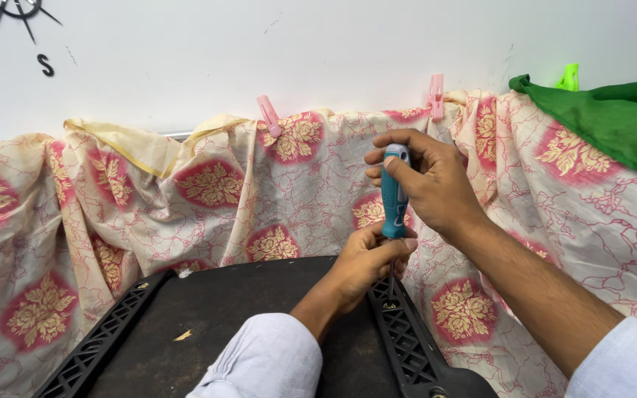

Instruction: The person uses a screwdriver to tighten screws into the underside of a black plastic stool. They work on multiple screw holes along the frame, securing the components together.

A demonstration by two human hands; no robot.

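Note:
A screwdriver [393, 193] with a teal and grey handle stands upright over the far right corner of a black flat panel [237, 317]. My right hand [429, 184] grips the top of the handle. My left hand [366, 262] is closed around the lower end of the handle and the shaft, just above the panel's lattice-patterned right rail [407, 343]. The tip is hidden behind my left hand.
A cream cloth with red and gold flowers [208, 191] hangs along the wall behind, held by pink clips [268, 114]. A green cloth [613, 118] with a green clip drapes at the upper right. A similar lattice rail [105, 335] runs down the panel's left side.

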